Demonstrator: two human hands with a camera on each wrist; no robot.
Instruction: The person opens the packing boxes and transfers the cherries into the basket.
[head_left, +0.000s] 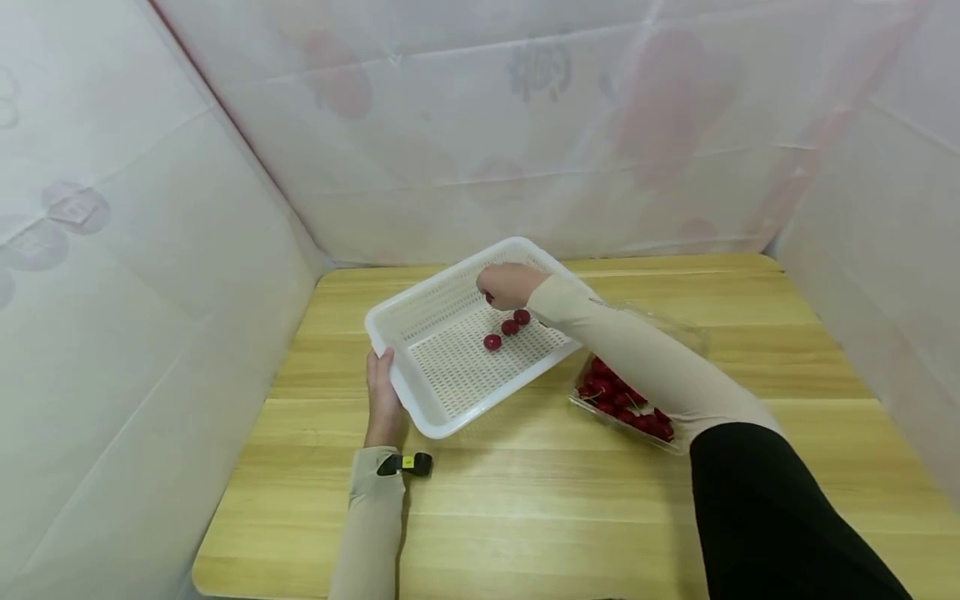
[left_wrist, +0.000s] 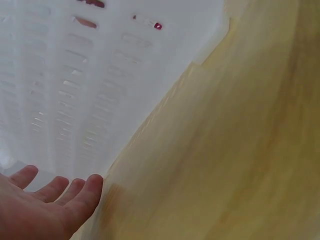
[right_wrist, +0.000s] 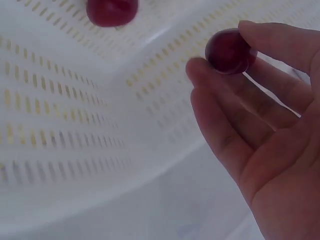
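Observation:
A white plastic basket (head_left: pixel 465 421) with slotted sides and bottom is held at a tilt over the table. My left hand (head_left: pixel 381 396) grips its left end, thumb at the rim; in the left wrist view the fingers (left_wrist: pixel 86 197) lie against its outside. Over the inside of the basket, my right hand (head_left: pixel 510 286) pinches a dark red cherry (right_wrist: pixel 230 51) between thumb and fingertips. Three cherries (head_left: pixel 510 327) lie on the basket's bottom, below that hand. Beside the basket, partly under the right forearm, a clear plastic box (head_left: pixel 581 406) holds several cherries (head_left: pixel 622 400), some with green stems.
The light wooden table (head_left: pixel 525 517) has rounded corners. Pale printed sheets (head_left: pixel 450 150) hang behind it and at both sides. A black strap (head_left: pixel 405 463) with a small device sits on the left wrist. The right forearm (head_left: pixel 645 354) crosses above the clear box.

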